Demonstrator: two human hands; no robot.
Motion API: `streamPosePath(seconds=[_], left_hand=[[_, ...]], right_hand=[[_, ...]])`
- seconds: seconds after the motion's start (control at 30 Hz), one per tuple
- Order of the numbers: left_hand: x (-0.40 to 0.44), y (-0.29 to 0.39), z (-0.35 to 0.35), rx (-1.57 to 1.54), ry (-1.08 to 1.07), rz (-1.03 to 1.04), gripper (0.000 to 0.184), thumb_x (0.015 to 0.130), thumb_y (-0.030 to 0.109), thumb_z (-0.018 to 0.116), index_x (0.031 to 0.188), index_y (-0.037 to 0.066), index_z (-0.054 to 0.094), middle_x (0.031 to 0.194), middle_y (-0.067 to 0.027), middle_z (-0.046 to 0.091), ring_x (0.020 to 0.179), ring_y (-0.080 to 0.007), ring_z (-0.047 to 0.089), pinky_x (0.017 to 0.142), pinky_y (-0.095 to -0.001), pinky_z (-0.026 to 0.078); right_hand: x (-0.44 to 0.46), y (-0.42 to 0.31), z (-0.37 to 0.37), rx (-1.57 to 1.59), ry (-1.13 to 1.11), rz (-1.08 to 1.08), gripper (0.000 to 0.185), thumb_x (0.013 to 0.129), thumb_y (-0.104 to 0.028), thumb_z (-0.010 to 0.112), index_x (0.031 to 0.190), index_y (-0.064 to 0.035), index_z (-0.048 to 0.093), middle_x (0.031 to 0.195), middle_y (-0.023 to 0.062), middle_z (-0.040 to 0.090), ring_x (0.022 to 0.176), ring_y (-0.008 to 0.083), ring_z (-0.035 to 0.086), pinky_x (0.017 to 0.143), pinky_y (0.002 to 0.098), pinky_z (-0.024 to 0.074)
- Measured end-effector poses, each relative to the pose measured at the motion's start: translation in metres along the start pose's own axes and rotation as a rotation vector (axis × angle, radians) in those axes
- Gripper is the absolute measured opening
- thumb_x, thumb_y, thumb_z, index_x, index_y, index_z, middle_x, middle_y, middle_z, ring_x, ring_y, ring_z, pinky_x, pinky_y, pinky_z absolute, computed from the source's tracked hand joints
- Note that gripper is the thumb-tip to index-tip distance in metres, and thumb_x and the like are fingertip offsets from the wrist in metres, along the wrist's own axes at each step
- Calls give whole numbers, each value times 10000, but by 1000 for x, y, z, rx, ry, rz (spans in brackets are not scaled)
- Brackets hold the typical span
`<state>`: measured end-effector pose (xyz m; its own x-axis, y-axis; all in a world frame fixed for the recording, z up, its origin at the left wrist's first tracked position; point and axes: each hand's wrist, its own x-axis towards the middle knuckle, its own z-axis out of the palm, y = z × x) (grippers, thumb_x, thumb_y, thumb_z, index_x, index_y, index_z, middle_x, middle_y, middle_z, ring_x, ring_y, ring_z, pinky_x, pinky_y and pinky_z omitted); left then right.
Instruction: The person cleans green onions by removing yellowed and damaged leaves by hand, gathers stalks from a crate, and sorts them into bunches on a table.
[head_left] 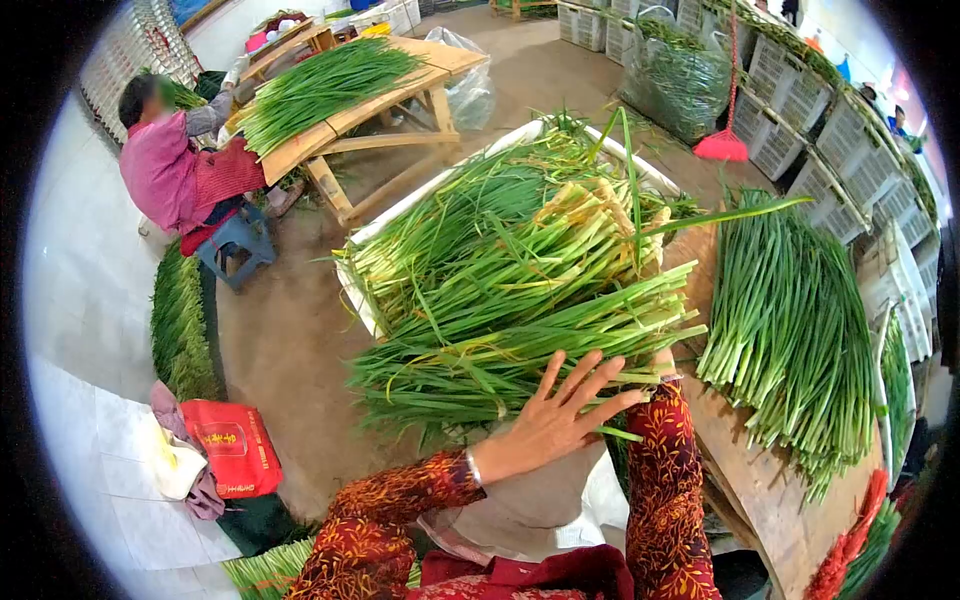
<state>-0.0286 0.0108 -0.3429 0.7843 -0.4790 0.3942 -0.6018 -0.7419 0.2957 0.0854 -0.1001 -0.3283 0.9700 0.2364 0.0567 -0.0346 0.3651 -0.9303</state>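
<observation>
A large heap of long green stalks with pale ends [500, 250] fills a white crate [360, 300] in front of me. My left hand [550, 425] lies on the near edge of the heap with its fingers spread. At the right end of the heap, my right hand [662, 362] is mostly hidden by stalks and my sleeve, so its fingers do not show. More green stalks [790, 330] are laid out on a wooden table [740, 455] at the right.
A person [170, 165] sits on a blue stool [238, 245] beside a wooden table [440, 70] with green stalks. A red broom [722, 146], a filled plastic bag [680, 80] and stacked white crates [775, 75] stand behind. A red bag [232, 448] lies left.
</observation>
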Motion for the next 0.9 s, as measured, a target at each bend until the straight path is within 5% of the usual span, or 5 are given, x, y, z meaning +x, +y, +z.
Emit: streamPosePath(seconds=[0.1, 0.27, 0.43, 0.63, 0.9], left_hand=[[2, -14, 17, 310, 81, -3, 849, 618, 233, 716, 1335, 259, 263, 1395, -155, 151, 1288, -354, 163, 1021, -570, 103], [15, -32, -13, 216, 422, -114, 816, 619, 255, 740, 1301, 179, 298, 1402, -190, 100, 1298, -379, 99, 1027, -549, 101], [36, -51, -62, 139, 359, -285, 995, 541, 318, 780, 1334, 110, 215, 1421, -173, 28, 1311, -359, 43, 1050, -503, 70], [43, -60, -72, -38, 45, -315, 1104, 519, 379, 779, 1362, 120, 115, 1418, -173, 35, 1312, -335, 65, 1068, -454, 75], [20, -26, -69, 97, 228, -457, 1125, 458, 330, 809, 1339, 91, 152, 1369, -225, 126, 1285, -385, 105, 1042, -509, 93]], right_hand=[[3, -3, 4, -8, -16, -13, 346, 845, -257, 422, 1129, -74, 503, 1013, 72, 548, 931, 151, 519, 830, 299, 432], [21, -12, 13, -18, -34, -56, 333, 839, -227, 429, 1124, -76, 507, 1004, 73, 549, 920, 151, 522, 821, 298, 439], [35, -16, 21, -28, -58, -79, 321, 832, -198, 437, 1120, -77, 510, 995, 75, 549, 910, 151, 526, 812, 297, 447], [36, -18, 24, -45, -85, -77, 311, 824, -163, 446, 1115, -79, 515, 984, 76, 549, 898, 150, 529, 801, 296, 456], [41, -8, 48, -113, -169, -106, 303, 814, -116, 457, 1109, -81, 521, 970, 78, 550, 881, 150, 534, 786, 295, 468]])
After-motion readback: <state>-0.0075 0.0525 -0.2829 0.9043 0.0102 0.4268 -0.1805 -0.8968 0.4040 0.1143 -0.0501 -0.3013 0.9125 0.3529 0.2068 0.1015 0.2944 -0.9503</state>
